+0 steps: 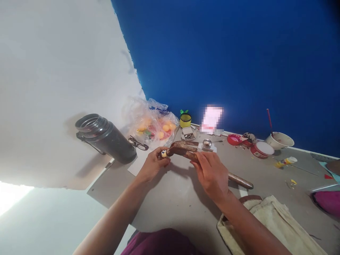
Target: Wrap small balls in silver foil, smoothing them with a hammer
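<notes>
In the head view, my left hand [153, 164] is closed around a small round shiny piece [164, 153], silvery with light and bluish patches. The curved tip of a dark brown, wooden-looking stick [183, 150] meets this piece; whether the two are joined I cannot tell. My right hand [212, 173] wraps round the stick's shaft. A rounded brown end [241, 180] sticks out beyond that hand. Just behind the stick, a foil-like silver ball [207, 143] rests on white paper, and a small open box [188, 135] holds shiny bits.
A dark flask [106, 138] stands open at left, beside glasses [138, 143] and a clear plastic bag [151, 124]. A yellow container [185, 120] is at the back. Right lie a red-and-white tub [262, 150], a white cup [280, 141], a glue stick [285, 162] and a beige cloth bag [271, 223].
</notes>
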`<state>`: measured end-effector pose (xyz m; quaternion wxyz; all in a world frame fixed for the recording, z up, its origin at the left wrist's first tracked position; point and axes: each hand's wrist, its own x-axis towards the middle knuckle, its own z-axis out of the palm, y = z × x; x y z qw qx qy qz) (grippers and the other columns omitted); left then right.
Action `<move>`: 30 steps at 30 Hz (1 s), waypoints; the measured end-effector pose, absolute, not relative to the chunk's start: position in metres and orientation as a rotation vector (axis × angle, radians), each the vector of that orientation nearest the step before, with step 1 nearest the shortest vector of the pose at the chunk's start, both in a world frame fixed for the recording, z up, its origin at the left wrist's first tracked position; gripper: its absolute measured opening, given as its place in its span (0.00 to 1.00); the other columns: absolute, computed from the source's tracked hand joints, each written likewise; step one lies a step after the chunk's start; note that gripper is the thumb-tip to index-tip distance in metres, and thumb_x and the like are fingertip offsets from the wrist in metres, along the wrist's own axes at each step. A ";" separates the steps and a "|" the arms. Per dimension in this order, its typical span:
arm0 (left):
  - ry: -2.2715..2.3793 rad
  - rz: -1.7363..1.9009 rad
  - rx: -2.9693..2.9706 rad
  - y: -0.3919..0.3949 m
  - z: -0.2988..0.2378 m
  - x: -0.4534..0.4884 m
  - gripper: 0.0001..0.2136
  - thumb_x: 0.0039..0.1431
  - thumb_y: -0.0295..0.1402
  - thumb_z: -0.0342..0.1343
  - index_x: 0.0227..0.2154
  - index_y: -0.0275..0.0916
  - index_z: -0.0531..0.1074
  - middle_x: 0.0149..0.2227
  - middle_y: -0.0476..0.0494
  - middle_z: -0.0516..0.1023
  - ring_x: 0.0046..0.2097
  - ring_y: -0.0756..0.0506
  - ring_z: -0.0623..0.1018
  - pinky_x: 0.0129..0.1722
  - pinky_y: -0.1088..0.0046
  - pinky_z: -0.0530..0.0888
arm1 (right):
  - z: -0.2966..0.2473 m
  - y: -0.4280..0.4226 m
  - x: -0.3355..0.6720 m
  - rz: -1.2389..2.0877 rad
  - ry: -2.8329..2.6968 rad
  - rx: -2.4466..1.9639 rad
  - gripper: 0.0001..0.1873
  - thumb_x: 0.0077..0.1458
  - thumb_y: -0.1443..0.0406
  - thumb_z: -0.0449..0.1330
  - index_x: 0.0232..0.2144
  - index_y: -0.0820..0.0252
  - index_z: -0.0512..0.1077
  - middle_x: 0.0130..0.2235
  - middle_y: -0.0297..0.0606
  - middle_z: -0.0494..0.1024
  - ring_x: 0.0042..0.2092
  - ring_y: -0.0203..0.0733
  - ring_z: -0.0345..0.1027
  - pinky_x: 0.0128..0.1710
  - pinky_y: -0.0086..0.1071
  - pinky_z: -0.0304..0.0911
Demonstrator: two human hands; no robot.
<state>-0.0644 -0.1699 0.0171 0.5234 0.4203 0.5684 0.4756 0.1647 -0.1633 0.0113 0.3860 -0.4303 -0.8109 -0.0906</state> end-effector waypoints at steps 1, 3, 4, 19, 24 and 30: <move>1.325 1.137 0.997 -0.170 0.015 -0.064 0.21 0.43 0.26 0.64 0.44 0.35 0.74 0.28 0.51 0.75 0.27 0.52 0.71 0.29 0.75 0.69 | 0.011 -0.162 0.165 -0.222 -2.081 -1.081 0.11 0.68 0.65 0.57 0.50 0.61 0.71 0.40 0.43 0.79 0.41 0.46 0.69 0.40 0.36 0.63; 1.259 1.117 0.970 -0.170 0.012 -0.063 0.21 0.45 0.27 0.67 0.45 0.36 0.74 0.29 0.50 0.75 0.28 0.51 0.73 0.30 0.73 0.71 | 0.010 -0.159 0.168 -0.215 -2.082 -1.069 0.11 0.68 0.65 0.57 0.50 0.62 0.71 0.39 0.43 0.80 0.39 0.46 0.70 0.40 0.36 0.62; 1.230 1.106 0.952 -0.169 0.011 -0.064 0.21 0.45 0.28 0.68 0.45 0.36 0.73 0.30 0.50 0.76 0.28 0.51 0.73 0.29 0.73 0.72 | 0.010 -0.157 0.169 -0.220 -2.059 -1.064 0.10 0.68 0.66 0.58 0.50 0.62 0.70 0.39 0.43 0.80 0.39 0.46 0.70 0.40 0.36 0.62; 0.970 1.144 0.746 -0.169 0.007 -0.066 0.23 0.46 0.25 0.72 0.47 0.36 0.77 0.43 0.41 0.79 0.37 0.48 0.80 0.34 0.75 0.77 | 0.006 -0.151 0.174 -0.205 -2.009 -1.015 0.10 0.67 0.66 0.58 0.50 0.61 0.71 0.39 0.44 0.80 0.41 0.46 0.70 0.42 0.36 0.64; 0.984 1.093 0.716 -0.170 -0.001 -0.065 0.24 0.45 0.23 0.71 0.48 0.37 0.77 0.43 0.41 0.79 0.35 0.48 0.80 0.32 0.73 0.77 | -0.002 -0.150 0.174 -0.165 -2.128 -1.106 0.12 0.68 0.65 0.56 0.51 0.60 0.72 0.41 0.44 0.81 0.43 0.48 0.71 0.43 0.37 0.63; 1.101 1.220 0.776 -0.171 0.015 -0.071 0.23 0.47 0.25 0.69 0.49 0.41 0.76 0.42 0.45 0.78 0.36 0.49 0.79 0.32 0.75 0.73 | -0.012 -0.144 0.175 0.115 -2.113 -1.426 0.14 0.65 0.62 0.59 0.52 0.56 0.73 0.45 0.43 0.82 0.45 0.49 0.73 0.39 0.35 0.62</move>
